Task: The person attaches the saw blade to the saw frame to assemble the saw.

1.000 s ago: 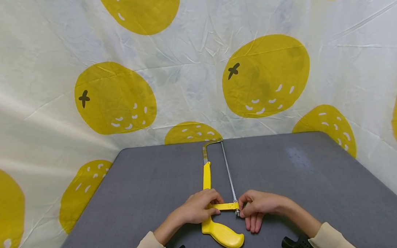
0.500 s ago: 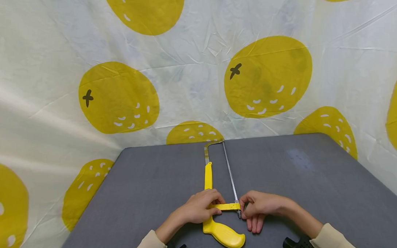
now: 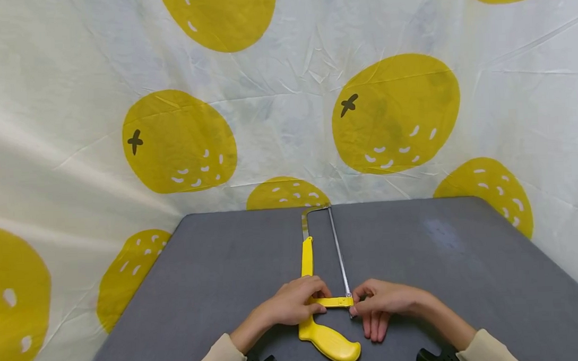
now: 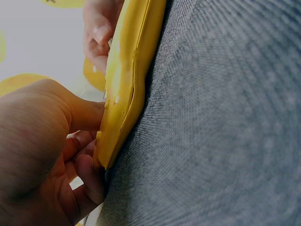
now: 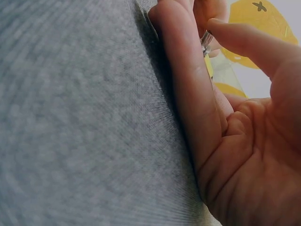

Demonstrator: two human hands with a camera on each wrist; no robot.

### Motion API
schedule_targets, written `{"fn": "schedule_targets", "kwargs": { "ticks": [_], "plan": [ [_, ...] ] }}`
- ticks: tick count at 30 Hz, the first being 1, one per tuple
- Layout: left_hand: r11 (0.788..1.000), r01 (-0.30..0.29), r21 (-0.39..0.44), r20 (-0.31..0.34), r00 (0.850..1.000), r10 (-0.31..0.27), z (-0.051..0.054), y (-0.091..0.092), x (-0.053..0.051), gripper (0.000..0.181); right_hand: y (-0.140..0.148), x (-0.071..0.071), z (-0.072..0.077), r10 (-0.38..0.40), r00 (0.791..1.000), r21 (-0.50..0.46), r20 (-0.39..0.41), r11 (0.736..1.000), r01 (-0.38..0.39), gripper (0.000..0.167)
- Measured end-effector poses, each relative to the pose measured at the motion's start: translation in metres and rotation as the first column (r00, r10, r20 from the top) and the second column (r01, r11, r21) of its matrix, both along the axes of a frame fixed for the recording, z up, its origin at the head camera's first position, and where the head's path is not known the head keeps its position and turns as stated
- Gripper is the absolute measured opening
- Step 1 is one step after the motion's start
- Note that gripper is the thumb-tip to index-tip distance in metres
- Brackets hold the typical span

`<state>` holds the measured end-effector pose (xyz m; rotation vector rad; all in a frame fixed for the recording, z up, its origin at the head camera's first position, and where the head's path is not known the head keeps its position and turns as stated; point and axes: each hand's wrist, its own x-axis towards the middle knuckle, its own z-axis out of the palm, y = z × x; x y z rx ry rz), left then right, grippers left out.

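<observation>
And here's the left hand [image 3: 298, 302], its grip clasped over the hacksaw [image 3: 307, 257] right where the yellow crosspiece [image 3: 336, 302] leaves the frame: fingers on the far side, thumb on the near side. It looks like the anchoring hand, placed there, I'd judge, to stop the frame twisting on its side.

Over to the right hand [image 3: 381, 300], and it's a finer business: thumb and forefinger pinch the small metal fitting [image 5: 206, 40] at the crosspiece's outer end. The fingers cover much of it, so its exact shape is hard to call. The lower fingers reach down and lie along the counter [image 3: 243, 251], probably to brace the hand so the fingertips can work delicately.

Moving out, the saw lies flat, its curved yellow handle [image 3: 334, 346] towards the person. That seems a sensible lay, bringing the fitting within comfortable reach of both hands. From the crosspiece the silvery blade [image 3: 339, 253] runs straight away to the bent front of the frame, close to the counter's far edge.

Beyond all that, a pale hanging cloth [image 3: 287, 133] printed with big yellow fruit rises behind; at the near side, two cream sleeves [image 3: 223, 358] frame the action.
</observation>
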<state>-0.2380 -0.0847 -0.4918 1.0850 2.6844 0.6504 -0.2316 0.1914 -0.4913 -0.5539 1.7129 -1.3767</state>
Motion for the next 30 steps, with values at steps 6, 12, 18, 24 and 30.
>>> {"fn": "schedule_targets", "kwargs": {
  "ticks": [6, 12, 18, 24, 30],
  "plan": [
    [1.000, -0.001, -0.003, 0.003, 1.000, 0.001, 0.0043, -0.0004, 0.0009, 0.015, -0.0007, -0.0009, 0.0015, 0.014, 1.000, -0.012, -0.005, 1.000, -0.014, 0.014],
    [1.000, 0.005, -0.005, 0.013, 1.000, -0.005, 0.0062, -0.0009, -0.0006, 0.016, 0.0004, -0.0012, 0.0048, 0.029, 1.000, -0.033, 0.007, 0.999, -0.029, 0.007],
    [1.000, 0.017, 0.004, 0.023, 1.000, -0.017, 0.0033, -0.0007, -0.0025, 0.016, 0.0019, -0.0012, 0.0039, 0.033, 0.999, -0.040, 0.013, 0.999, -0.033, 0.007],
    [1.000, 0.017, 0.008, 0.016, 1.000, -0.017, 0.0003, -0.0011, -0.0039, 0.016, 0.0021, -0.0021, 0.0006, 0.028, 1.000, -0.045, 0.007, 0.999, -0.027, 0.006],
    [1.000, 0.000, 0.000, 0.018, 1.000, 0.000, 0.0020, -0.0007, -0.0015, 0.016, 0.0012, -0.0010, -0.0006, 0.006, 1.000, -0.033, 0.004, 0.999, -0.006, 0.006]
  ]
}}
